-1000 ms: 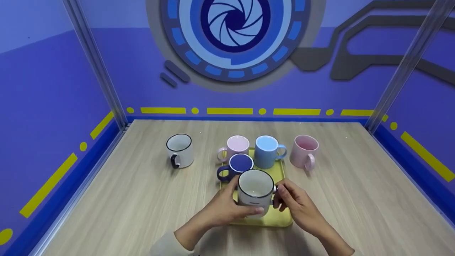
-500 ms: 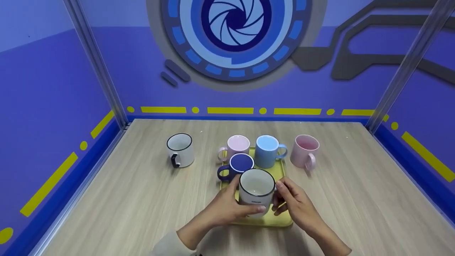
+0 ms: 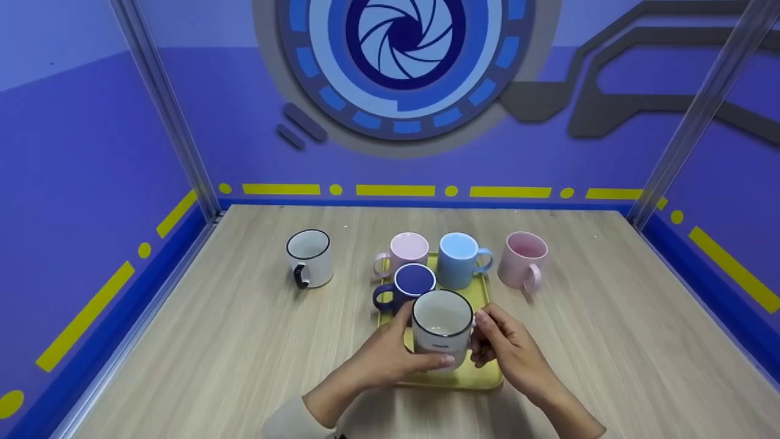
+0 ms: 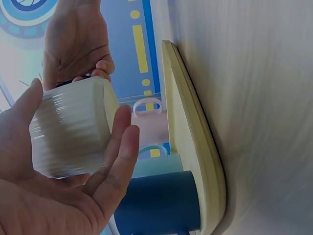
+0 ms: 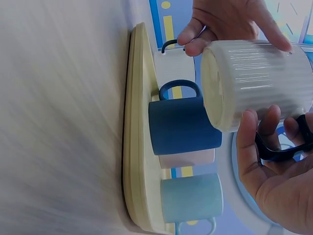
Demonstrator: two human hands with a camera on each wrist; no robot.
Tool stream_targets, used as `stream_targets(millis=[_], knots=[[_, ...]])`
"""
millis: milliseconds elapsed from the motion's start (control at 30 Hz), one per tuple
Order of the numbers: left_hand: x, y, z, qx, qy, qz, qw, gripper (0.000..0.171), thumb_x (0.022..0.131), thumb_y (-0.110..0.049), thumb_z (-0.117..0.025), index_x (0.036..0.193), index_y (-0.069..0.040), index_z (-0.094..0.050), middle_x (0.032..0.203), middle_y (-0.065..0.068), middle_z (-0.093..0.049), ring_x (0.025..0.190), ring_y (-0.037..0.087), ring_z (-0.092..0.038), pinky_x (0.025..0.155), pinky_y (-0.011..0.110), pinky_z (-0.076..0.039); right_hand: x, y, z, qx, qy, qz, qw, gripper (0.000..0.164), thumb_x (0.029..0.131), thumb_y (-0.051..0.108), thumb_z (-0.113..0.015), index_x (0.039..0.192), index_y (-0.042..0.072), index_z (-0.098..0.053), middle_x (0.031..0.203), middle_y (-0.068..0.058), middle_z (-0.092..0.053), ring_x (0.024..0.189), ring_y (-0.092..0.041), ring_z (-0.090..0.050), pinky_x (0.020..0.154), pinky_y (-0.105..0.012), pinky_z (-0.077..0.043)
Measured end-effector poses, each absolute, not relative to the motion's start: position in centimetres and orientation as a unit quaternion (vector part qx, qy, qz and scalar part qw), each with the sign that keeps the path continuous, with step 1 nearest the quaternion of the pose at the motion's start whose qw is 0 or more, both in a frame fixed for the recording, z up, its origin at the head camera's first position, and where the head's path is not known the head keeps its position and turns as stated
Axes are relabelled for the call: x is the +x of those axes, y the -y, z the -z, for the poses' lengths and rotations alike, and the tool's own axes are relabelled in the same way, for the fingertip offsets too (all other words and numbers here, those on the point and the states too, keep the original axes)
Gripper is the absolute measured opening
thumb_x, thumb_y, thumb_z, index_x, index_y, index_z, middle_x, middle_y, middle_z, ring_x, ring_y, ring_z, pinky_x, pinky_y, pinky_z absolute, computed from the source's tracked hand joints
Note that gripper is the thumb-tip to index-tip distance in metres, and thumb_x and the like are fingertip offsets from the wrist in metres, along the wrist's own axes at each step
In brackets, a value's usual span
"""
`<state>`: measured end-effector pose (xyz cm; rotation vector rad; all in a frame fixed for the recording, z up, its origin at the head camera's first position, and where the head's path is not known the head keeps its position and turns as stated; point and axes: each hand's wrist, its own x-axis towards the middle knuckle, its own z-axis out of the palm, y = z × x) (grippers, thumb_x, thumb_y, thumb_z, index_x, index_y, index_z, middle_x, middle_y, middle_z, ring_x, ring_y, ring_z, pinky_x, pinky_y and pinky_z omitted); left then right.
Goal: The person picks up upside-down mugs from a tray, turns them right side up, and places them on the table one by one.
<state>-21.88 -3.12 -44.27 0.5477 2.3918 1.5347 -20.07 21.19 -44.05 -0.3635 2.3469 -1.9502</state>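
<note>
A white mug [image 3: 441,332] with a black rim is held in both hands over the front part of the yellow tray [image 3: 469,377]. My left hand [image 3: 387,361] grips its body from the left, thumb across the front. At the other side my right hand [image 3: 512,353] holds the black handle [image 5: 279,153], fingers curled through it. Both wrist views show a gap between the mug's base and the tray. Just behind it on the tray stands a navy mug [image 3: 415,281], handle to the left. A pale pink mug [image 3: 408,247] and a light blue mug [image 3: 457,265] fill the tray's back.
Left of the tray, a second white mug [image 3: 314,265] with a black rim and handle stands on the wooden table [image 3: 244,341]. A pink mug [image 3: 518,268] is on the table to the right of the tray. Blue patterned walls [image 3: 390,164] enclose the back and sides.
</note>
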Motion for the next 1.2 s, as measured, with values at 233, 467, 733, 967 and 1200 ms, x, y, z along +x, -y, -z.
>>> stream_targets(millis=[233, 467, 733, 967, 1200], knots=[[-22.2, 4.1, 44.5, 0.190, -0.837, -0.502, 0.108, 0.104, 0.075, -0.052, -0.090, 0.158, -0.027, -0.032, 0.143, 0.004, -0.059, 0.126, 0.026, -0.059, 0.108, 0.054, -0.047, -20.2, -21.3, 44.3, -0.116, -0.763, 0.635, 0.031, 0.035, 0.112, 0.033, -0.046, 0.103, 0.000, -0.053, 0.083, -0.013, -0.060, 0.071, -0.018, -0.065, 0.065, -0.033, -0.063], [-22.7, 5.9, 44.9, 0.169, -0.849, -0.488, 0.113, 0.101, 0.079, -0.037, -0.091, 0.158, -0.014, -0.032, 0.145, 0.017, -0.055, 0.088, 0.015, -0.071, 0.079, 0.036, -0.057, -20.1, -21.5, 44.5, -0.096, -0.762, 0.640, 0.032, 0.034, 0.111, 0.033, -0.046, 0.103, 0.001, -0.054, 0.084, -0.012, -0.060, 0.071, -0.017, -0.063, 0.065, -0.031, -0.062], [-23.9, 7.5, 46.3, 0.147, -0.900, -0.406, 0.049, 0.063, 0.082, -0.019, -0.086, 0.133, -0.005, -0.054, 0.113, 0.009, -0.060, 0.098, 0.022, -0.059, 0.086, 0.040, -0.047, -20.2, -21.8, 44.7, -0.083, -0.769, 0.634, 0.029, 0.036, 0.111, 0.035, -0.046, 0.101, 0.001, -0.053, 0.084, -0.013, -0.059, 0.072, -0.019, -0.064, 0.065, -0.031, -0.062], [-24.5, 8.2, 47.3, 0.140, -0.923, -0.355, 0.058, 0.050, 0.085, -0.012, -0.077, 0.129, -0.004, -0.054, 0.106, 0.009, -0.057, 0.092, 0.020, -0.052, 0.081, 0.039, -0.045, -20.2, -21.9, 44.6, -0.073, -0.771, 0.632, 0.030, 0.037, 0.111, 0.036, -0.047, 0.102, 0.001, -0.053, 0.086, -0.014, -0.060, 0.073, -0.020, -0.064, 0.066, -0.032, -0.062], [-25.0, 8.3, 47.6, 0.151, -0.920, -0.350, 0.086, 0.054, 0.083, -0.003, -0.064, 0.135, 0.000, -0.052, 0.110, 0.012, -0.057, 0.097, 0.022, -0.053, 0.088, 0.045, -0.048, -20.1, -22.1, 44.5, -0.073, -0.764, 0.641, 0.030, 0.039, 0.111, 0.034, -0.047, 0.102, -0.003, -0.051, 0.085, -0.014, -0.059, 0.071, -0.019, -0.063, 0.065, -0.032, -0.061]])
